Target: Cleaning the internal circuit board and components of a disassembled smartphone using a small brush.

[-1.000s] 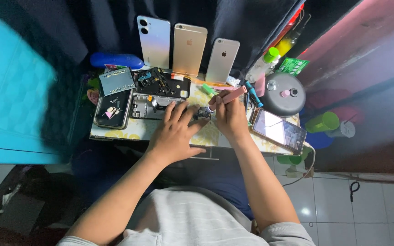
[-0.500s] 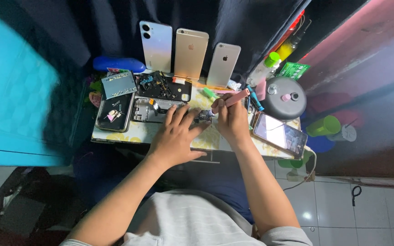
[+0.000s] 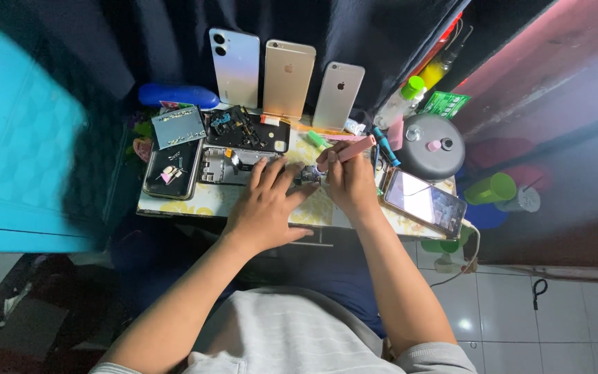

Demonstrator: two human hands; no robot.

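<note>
Head view, biggest first. Tabletop (image 3: 174, 202) is carrying a phone teardown, with a patterned cover under everything.

Three phones are leaning upright against the dark curtain at the back: pale blue phone (image 3: 235, 66), gold phone (image 3: 288, 77), silver phone (image 3: 338, 95), all backs toward the camera.

Grey round case (image 3: 429, 149) is sitting at the right with small caps on top; can't tell what's inside. Lit phone (image 3: 423, 201) is lying face up just beside the right wrist.

Opened phone frame (image 3: 233, 165) is lying in front of the left fingers, insides exposed, with a black back cover (image 3: 247, 128) holding loose parts just behind it. Dark phone (image 3: 173, 168) at the left is working as a tray, with small screws and bits lying on it; a grey metal plate (image 3: 178, 126) is resting on its far end.

Progress, my read: disassembly is well along, with covers off and parts spread out; board-level work is still going on, and nothing is reassembled.

Left hand (image 3: 264, 208) is lying flat, its grip open, fingertips pinning a small circuit board (image 3: 309, 174) near the tabletop's middle, between both hands.

Right hand (image 3: 349, 185) is gripping a pink tool (image 3: 354, 148), with its tip hidden at the board.
</note>
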